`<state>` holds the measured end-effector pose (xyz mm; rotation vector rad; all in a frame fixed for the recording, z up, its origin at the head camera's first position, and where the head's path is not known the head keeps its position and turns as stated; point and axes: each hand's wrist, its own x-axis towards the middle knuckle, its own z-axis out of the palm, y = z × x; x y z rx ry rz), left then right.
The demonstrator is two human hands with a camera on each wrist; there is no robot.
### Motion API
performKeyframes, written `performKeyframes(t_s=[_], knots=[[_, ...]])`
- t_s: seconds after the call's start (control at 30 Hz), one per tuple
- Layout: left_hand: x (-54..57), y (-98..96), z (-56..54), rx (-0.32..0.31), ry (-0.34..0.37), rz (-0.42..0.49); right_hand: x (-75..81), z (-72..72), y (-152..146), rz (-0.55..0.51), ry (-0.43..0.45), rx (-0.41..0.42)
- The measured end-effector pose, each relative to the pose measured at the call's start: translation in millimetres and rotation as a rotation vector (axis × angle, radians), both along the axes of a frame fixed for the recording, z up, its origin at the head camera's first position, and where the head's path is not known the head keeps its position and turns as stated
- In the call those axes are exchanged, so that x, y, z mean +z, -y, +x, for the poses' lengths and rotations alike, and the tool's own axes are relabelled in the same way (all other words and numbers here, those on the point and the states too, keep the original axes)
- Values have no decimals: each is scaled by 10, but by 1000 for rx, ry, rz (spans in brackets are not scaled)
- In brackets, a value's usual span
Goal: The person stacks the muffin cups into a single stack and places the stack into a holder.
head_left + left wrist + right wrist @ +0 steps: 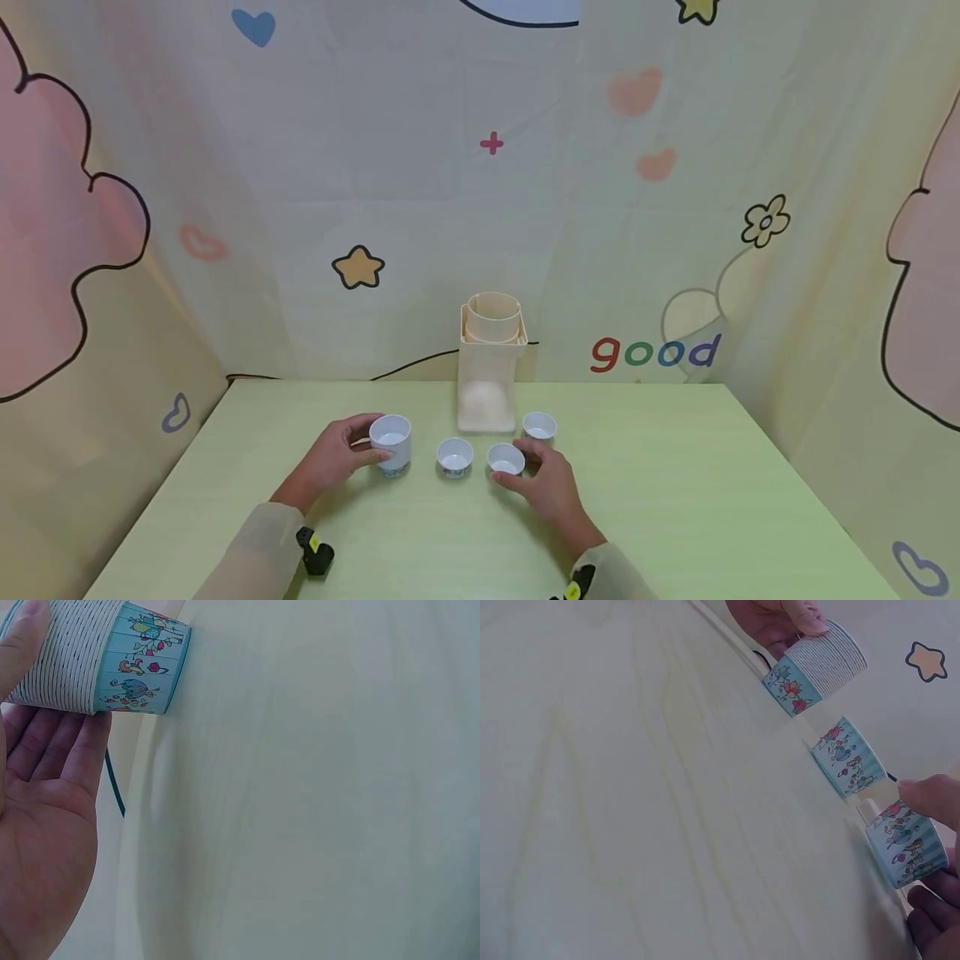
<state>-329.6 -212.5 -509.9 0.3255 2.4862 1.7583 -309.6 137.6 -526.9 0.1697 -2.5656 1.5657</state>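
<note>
In the head view my left hand (337,454) grips a stack of nested paper cups (392,443) with thumb and fingers. The left wrist view shows the stacked white rims and, on the lowest cup (146,664), a light-blue wall printed with birds and flowers. My right hand (553,493) holds a single paper cup (506,460) of the same print between thumb and fingers, near the table. Between the hands, one more paper cup (454,457) stands upright, mouth up. Another cup (539,426) is just behind the right hand, its lower part partly hidden.
A cream-coloured holder (487,387) with a round tube (493,315) on top stands behind the cups. All of it is on a pale green table (675,483). A printed cloth (420,167) with hearts and stars hangs behind the table and at both sides.
</note>
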Motion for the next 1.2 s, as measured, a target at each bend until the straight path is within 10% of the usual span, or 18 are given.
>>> performKeyframes(t_s=[1.2], knots=[[-4, -3, -3, -1, 1, 4, 483, 295, 227, -320, 16, 201]])
